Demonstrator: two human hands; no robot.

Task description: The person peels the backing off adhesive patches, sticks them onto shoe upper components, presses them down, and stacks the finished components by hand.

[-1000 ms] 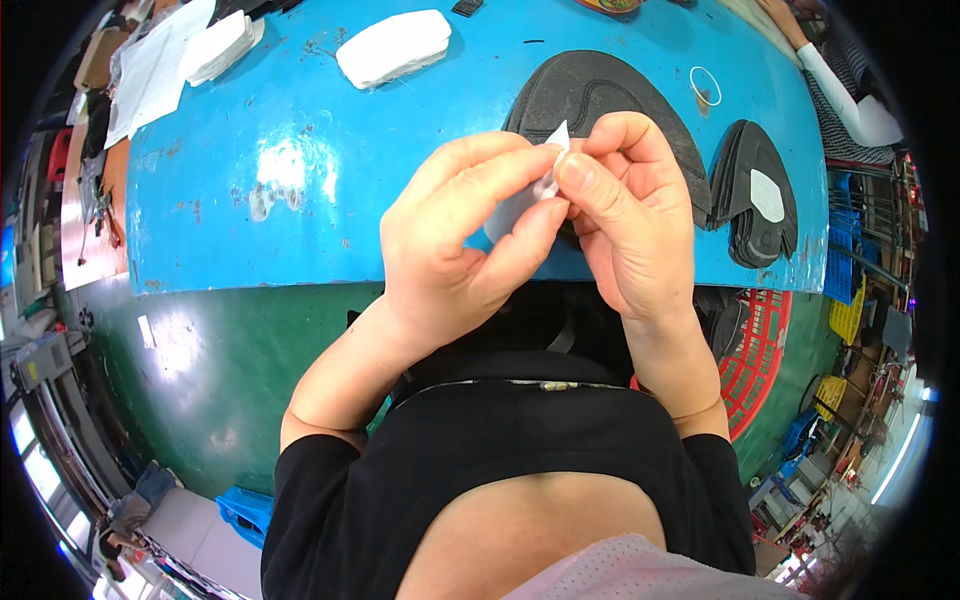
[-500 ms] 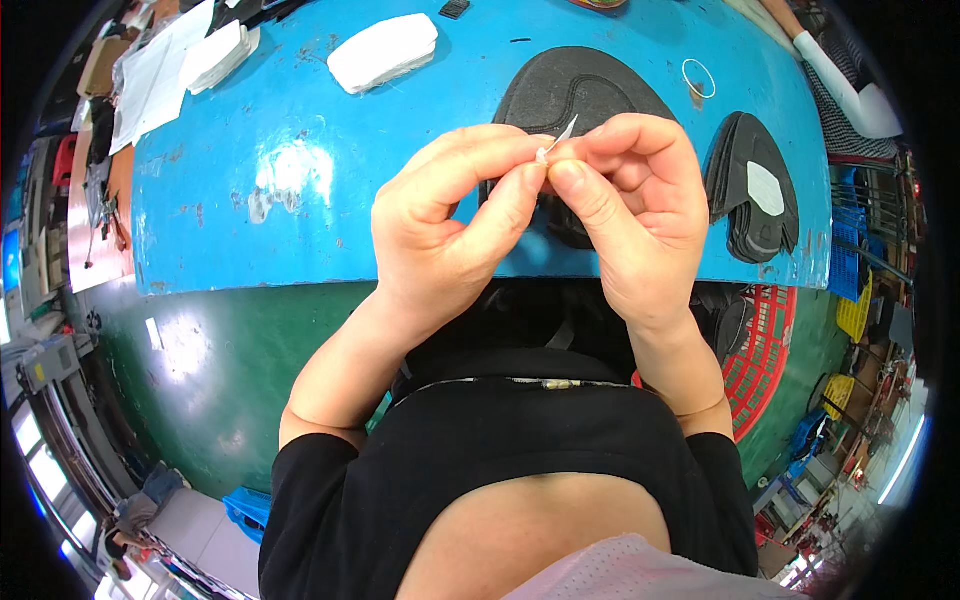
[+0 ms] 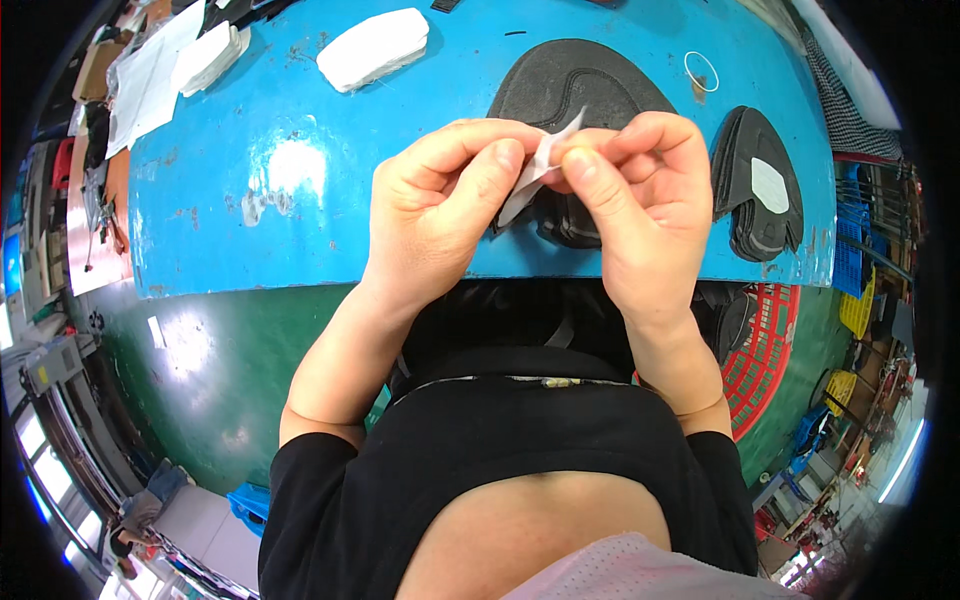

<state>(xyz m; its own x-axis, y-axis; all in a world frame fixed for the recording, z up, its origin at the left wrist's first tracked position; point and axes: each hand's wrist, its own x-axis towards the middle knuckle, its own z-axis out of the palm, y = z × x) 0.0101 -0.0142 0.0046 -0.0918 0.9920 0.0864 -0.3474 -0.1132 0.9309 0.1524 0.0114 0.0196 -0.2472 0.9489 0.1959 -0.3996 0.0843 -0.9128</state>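
Blue and a bit scuffed, the bench [image 3: 300, 235] takes up most of the view. A red basket [image 3: 772, 345] can be spotted below its near edge, over on the right. A big stack of dark pads [image 3: 575, 75] is laid mid-bench, partly blocked from view. The left hand [image 3: 430, 205] and right hand [image 3: 655, 205] are held up over the bench's near side, each closed to a thumb-and-finger pinch. A smaller dark stack [image 3: 745, 220] is parked at the bench's right end, and a white stack [image 3: 375, 50] is set toward its far side, left of the middle. A small white piece [image 3: 543, 162], kinda twisted, is pinched between both hands above the bench. The bench's right-end stack is topped by a white patch [image 3: 769, 186], and a thin white ring [image 3: 717, 82] is seen toward the bench's far right.
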